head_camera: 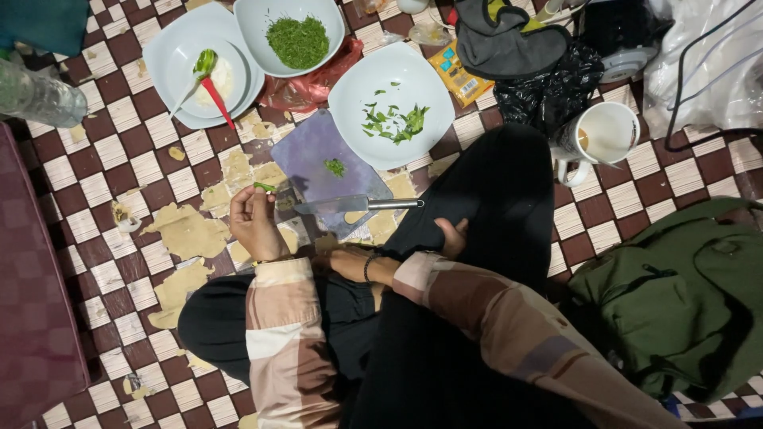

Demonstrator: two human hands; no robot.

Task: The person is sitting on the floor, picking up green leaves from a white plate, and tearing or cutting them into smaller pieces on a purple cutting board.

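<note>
My left hand (254, 221) is raised over the checked floor and pinches a small green piece (264, 187) between its fingertips. Just right of it a steel knife (358, 205) lies flat on a purple cutting board (310, 151), where a few green bits (335, 167) rest. My right hand (343, 259), with a bracelet at the wrist, lies low across my lap by the left sleeve. Its fingers are hidden. Beyond the board stand a white plate (362, 71) with cut green leaves and a white bowl (254, 24) of finely chopped herbs.
A stacked plate (163, 52) with a red-handled spoon (208, 75) sits at the back left. A white mug (606, 135), a black bag (548, 91) and a yellow packet (459, 75) are at the right. A green backpack (675, 294), a clear bottle (40, 97) and a maroon mat (32, 302) flank me.
</note>
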